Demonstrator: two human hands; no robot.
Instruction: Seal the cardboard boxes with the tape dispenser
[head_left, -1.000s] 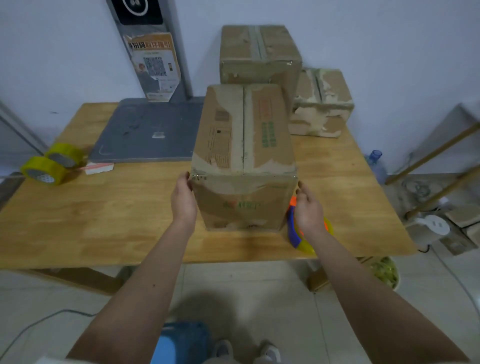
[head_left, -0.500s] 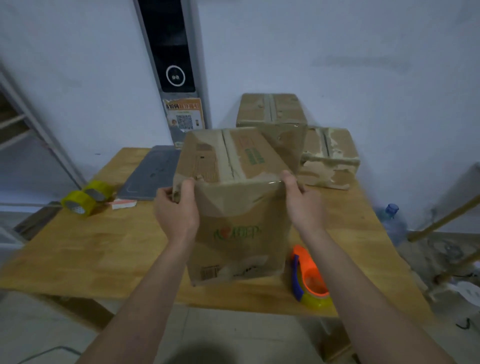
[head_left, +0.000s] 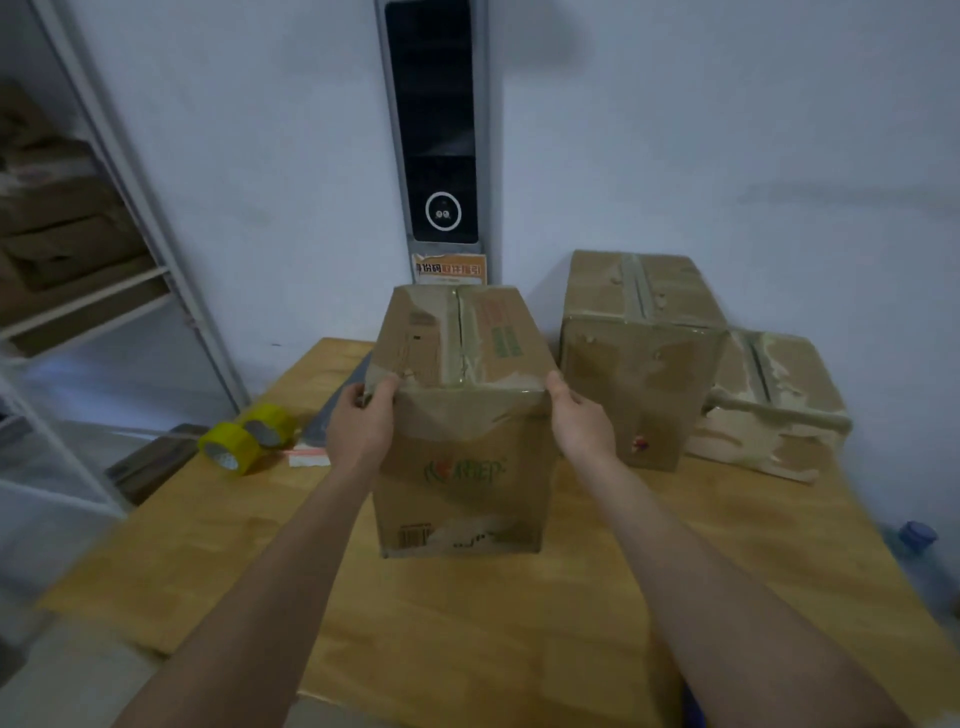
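Hands clasped round box corners

Worn, taped cardboard box stands upright mid-table, apparently lifted slightly; two more boxes behind right.

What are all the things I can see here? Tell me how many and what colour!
held cardboard box: 1, brown, middle of the table, gripped at its near top corners
other cardboard boxes: 2, brown and worn, at the back right by the wall; the lower one is farthest right
tape rolls: 2, yellow, left side of the table
table: 1, light wood
wall panel: 1, dark with a white ring, on the wall behind
shelf: 1, white frame, far left
left hand: 1, fingers curled over the box's left corner
right hand: 1, gripping the right corner
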